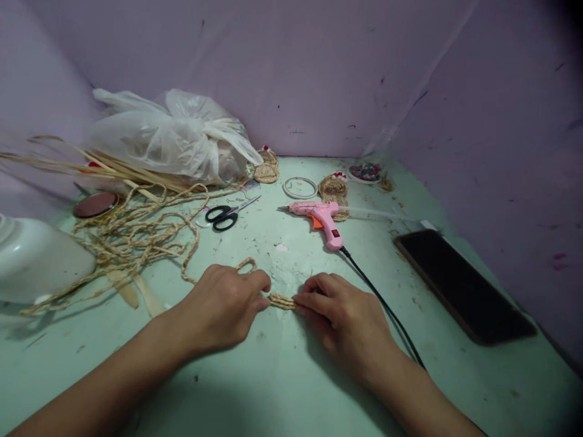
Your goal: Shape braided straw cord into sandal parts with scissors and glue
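Note:
Between my hands lies a short flat piece of braided straw rope (282,301), its strands side by side. My left hand (230,300) pinches its left end, and my right hand (339,309) pinches the right end. A loop of the rope (247,263) curls up behind my left fingers. From there the braid seems to run left toward a tangled heap of braided rope (136,227). Beyond my right hand a pink glue gun (323,218) rests on its side, nozzle to the left, with a clear glue stick in its back. My fingertips partly hide both ends of the held piece.
Black-handled scissors (225,215) lie behind my left hand. A white ring (299,187) and woven straw pieces (334,191) sit farther back. A phone (464,285) is at right, a white bottle (40,258) at left, a plastic bag (177,136) against the wall. The black cord (382,303) passes my right wrist.

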Demonstrator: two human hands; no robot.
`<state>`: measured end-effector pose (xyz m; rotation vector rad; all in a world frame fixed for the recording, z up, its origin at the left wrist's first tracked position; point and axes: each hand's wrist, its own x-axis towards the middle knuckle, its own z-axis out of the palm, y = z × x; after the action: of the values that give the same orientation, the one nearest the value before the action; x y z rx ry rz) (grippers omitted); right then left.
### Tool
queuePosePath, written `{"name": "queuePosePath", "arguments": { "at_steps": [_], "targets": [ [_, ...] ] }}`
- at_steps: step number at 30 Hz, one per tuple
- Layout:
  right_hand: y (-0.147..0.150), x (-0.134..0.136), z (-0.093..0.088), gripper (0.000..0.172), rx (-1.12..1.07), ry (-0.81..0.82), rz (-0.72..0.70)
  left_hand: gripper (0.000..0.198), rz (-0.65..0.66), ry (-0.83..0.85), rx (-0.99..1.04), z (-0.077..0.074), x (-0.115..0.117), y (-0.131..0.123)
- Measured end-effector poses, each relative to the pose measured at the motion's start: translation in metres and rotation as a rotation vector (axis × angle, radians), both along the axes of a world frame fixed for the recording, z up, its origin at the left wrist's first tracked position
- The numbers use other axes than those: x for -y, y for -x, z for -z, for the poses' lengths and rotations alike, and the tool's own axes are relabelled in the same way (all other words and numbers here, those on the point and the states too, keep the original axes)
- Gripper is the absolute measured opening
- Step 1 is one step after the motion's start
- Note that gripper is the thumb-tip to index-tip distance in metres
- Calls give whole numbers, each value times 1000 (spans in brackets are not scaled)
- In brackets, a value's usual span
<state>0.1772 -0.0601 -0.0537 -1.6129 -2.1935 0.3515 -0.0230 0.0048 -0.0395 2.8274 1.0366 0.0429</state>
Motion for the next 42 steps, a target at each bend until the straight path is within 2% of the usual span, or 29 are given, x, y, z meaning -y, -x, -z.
{"name": "queuePosePath", "arguments": {
  "at_steps": [4, 6, 9, 13, 17, 19, 22, 23, 24, 27, 29, 33, 42],
  "targets": [
    [0, 0, 1, 21, -13, -21, -5, 30, 174, -87, 48, 3, -2, 3],
    [1, 0, 1, 21, -17, -20, -5, 29, 237, -111, 38, 3, -3, 3],
    [0, -1, -1, 19, -44, 35, 5, 21, 247, -108, 24, 4, -4, 3],
    [-7, -3, -8, 18, -127, 161, 41, 21, 239, -67, 45, 5, -4, 2],
    [-21, -5, -18, 21, -78, 221, 87, 21, 237, -62, 69, 5, -4, 2],
    [-29, -4, -22, 33, -27, 204, 106, 21, 234, -65, 83, 5, -4, 2],
    [-34, -1, -25, 69, -13, 132, 81, 21, 229, -52, 86, 5, -4, 2],
    [-32, 0, -25, 72, -33, 100, 70, 21, 228, -46, 83, 5, -4, 2],
    [-30, 0, -23, 67, -54, 64, 61, 21, 228, -42, 80, 5, -4, 2],
    [-16, 1, -17, 28, -58, -36, 24, 20, 226, -40, 75, 5, -3, 2],
    [-6, 1, -12, 18, -13, -52, -12, 20, 224, -47, 76, 6, -3, 2],
    [4, -1, -8, 18, 23, -39, -5, 19, 223, -52, 73, 6, -3, 1],
    [8, -8, -6, 17, -4, 16, -10, 18, 219, -49, 64, 6, -4, 1]
  ]
}}
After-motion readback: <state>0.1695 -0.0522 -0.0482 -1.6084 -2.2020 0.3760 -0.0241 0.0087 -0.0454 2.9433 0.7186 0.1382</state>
